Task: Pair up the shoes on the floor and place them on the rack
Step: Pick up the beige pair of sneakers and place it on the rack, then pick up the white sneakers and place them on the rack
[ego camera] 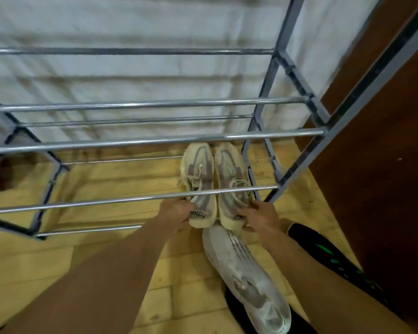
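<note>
Two cream sneakers with grey-pink stripes lie side by side, toes pointing away, on the lowest tier of the metal shoe rack [130,200]. My left hand [176,212] grips the heel of the left cream sneaker [198,169]. My right hand [258,216] grips the heel of the right cream sneaker [232,174]. Both heels stick out over the rack's front bar. A white sneaker [246,273] lies on the floor just behind them, between my forearms.
The rack's upper tiers of chrome bars [155,141] cross above the sneakers. A brown wooden panel [384,165] stands close on the right. A black shoe with green marks [336,259] lies under my right forearm. White cloth hangs behind the rack.
</note>
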Demonstrator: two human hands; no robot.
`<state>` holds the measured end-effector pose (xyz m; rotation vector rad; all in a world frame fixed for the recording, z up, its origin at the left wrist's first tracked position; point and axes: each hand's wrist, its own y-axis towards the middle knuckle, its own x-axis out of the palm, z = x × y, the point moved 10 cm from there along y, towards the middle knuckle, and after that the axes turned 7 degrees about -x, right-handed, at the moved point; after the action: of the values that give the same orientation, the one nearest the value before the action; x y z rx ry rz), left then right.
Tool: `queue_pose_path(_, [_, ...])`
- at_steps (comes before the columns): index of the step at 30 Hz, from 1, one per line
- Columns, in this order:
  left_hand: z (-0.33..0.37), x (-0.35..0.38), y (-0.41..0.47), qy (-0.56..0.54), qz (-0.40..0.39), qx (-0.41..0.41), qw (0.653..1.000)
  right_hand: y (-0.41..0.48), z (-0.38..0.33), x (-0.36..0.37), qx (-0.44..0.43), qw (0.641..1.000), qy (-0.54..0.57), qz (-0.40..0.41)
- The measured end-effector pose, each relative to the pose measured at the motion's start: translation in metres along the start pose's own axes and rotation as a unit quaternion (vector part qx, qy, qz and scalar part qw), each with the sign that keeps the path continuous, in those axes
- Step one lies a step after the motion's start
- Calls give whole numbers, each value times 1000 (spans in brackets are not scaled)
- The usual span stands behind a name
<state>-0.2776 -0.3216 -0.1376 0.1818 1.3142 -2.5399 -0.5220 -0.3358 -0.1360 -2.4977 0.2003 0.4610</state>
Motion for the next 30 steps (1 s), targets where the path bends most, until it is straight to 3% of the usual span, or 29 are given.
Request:
queue_pose_path(4, [4, 15, 2, 5, -17, 18, 1000, 4, 4, 0, -16, 999, -32, 4])
queue_pose_path(9, [-2, 14, -29, 77, -27, 9, 997, -17, 17, -15, -24, 984, -147, -98])
queue_pose_path(13, [-10, 16, -73, 212, -31, 44, 976, -57, 55, -32, 37, 931, -294, -212])
queue_pose_path(17, [-42, 31, -111, 270, -95, 20, 958, -105, 98, -33, 108, 880, -345, -307])
queue_pose_path(22, [-73, 39, -145, 344, -134, -2, 929, -124, 91, -39, 49, 916, -314, -243])
queue_pose_path(25, [-71, 41, -166, 389, -143, 21, 910, -139, 95, -38, 100, 935, -235, -246])
queue_pose_path(30, [-74, 28, -195, 433, -148, 19, 889, -166, 88, -45, 111, 933, -252, -231])
